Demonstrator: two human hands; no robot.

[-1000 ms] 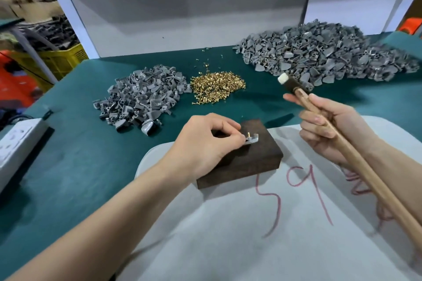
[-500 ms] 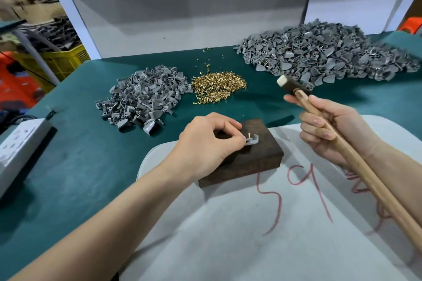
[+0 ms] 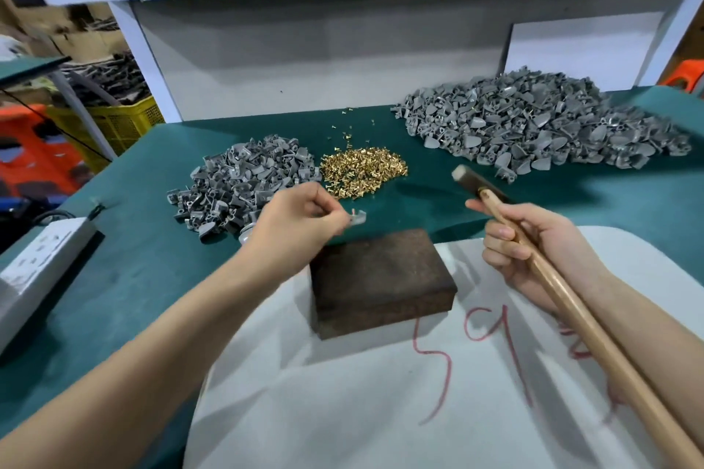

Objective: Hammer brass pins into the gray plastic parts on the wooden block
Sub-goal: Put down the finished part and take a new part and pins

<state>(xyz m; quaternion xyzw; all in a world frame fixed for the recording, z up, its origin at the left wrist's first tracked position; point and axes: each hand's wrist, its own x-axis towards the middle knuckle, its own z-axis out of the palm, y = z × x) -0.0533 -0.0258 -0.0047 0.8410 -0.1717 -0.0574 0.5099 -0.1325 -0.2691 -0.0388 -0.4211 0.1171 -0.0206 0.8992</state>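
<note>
Your left hand (image 3: 301,228) pinches one gray plastic part (image 3: 357,218) between thumb and fingertips. It holds the part in the air just past the far edge of the single wooden block (image 3: 381,278), not touching it, and blur hides whether a pin sits in it. Your right hand (image 3: 533,251) is wrapped round the handle of the one hammer (image 3: 609,350), whose dark head (image 3: 472,182) hangs over the green mat (image 3: 133,278), right of the block and apart from it. The block lies partly on the mat and partly on one white sheet (image 3: 343,411) marked with red strokes. Behind it you have three heaps: a smaller heap of gray parts (image 3: 244,183) at the left, one heap of brass pins (image 3: 362,171) just beside it, and a larger heap of gray parts (image 3: 533,129) well apart at the right. A few loose pins lie scattered behind the brass heap. One white power strip (image 3: 42,263) rests at the mat's left edge.
</note>
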